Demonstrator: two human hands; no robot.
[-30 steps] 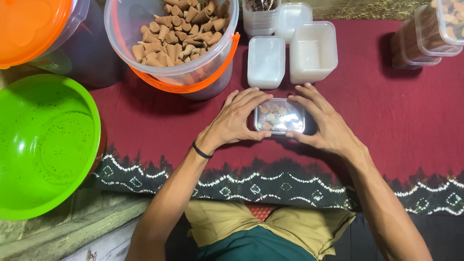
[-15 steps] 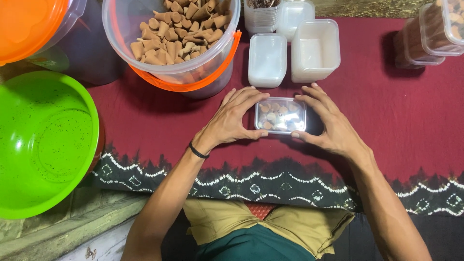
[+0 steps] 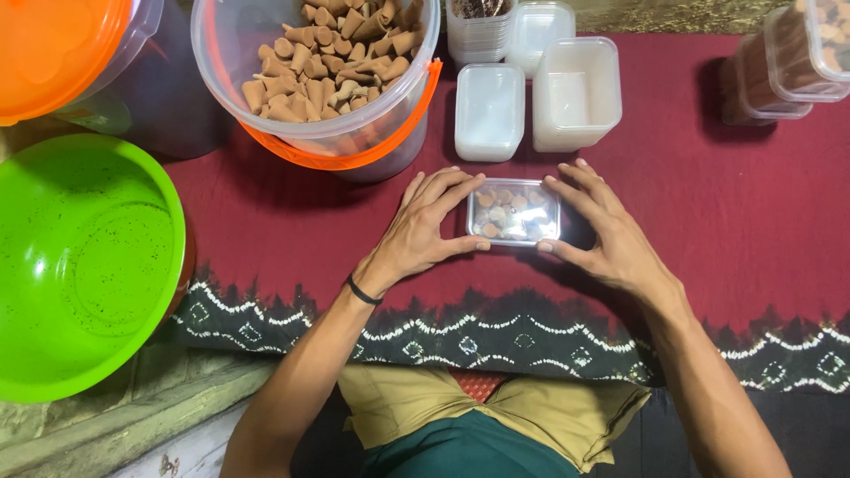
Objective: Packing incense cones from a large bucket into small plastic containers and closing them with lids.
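Both hands have barely shifted: the left hand (image 3: 423, 228) and right hand (image 3: 606, 237) still clamp their fingers on the small lidded box (image 3: 513, 212) of brown cones, on the red cloth (image 3: 726, 195) below the bucket (image 3: 319, 75).

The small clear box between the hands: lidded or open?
Lidded. A clear lid with glare covers the small box of brown cones; left hand and right hand press its edges.
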